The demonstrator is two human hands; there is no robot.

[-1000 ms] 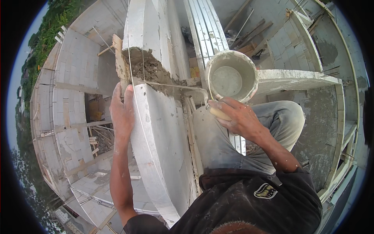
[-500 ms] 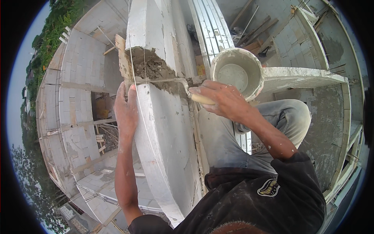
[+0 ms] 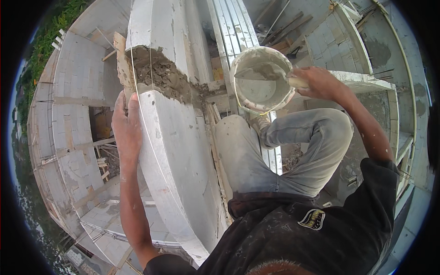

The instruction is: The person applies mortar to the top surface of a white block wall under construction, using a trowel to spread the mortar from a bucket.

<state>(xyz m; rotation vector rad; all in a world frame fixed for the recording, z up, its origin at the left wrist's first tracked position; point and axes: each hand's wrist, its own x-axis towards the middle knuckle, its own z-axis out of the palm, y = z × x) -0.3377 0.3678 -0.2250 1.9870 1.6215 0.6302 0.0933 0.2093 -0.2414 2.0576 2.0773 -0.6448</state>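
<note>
My left hand (image 3: 127, 133) is at the outer face of the pale block wall (image 3: 178, 137), its raised fingers closed on the lower end of a rough wooden board (image 3: 122, 64). The board stands upright against a gap in the wall. Wet grey mortar (image 3: 160, 73) fills much of that gap, rough and lumpy on top. My right hand (image 3: 318, 83) is wrapped round the pale handle of a trowel (image 3: 298, 82). The trowel's blade reaches into a mortar-smeared bucket (image 3: 240, 87), above the grey bottom inside.
A taut string (image 3: 145, 123) runs along the wall's outer side. Ribbed metal strips (image 3: 234, 23) lie beyond the bucket, right of the wall. My bent knee (image 3: 337, 121) is just below the bucket. Unfinished block walls (image 3: 73, 82) stand lower down on the left, with a drop between.
My right hand has carried the trowel from the mortar gap rightward to the bucket, and its blade is now inside. My left hand stays at the board. The whole view has shifted slightly.
</note>
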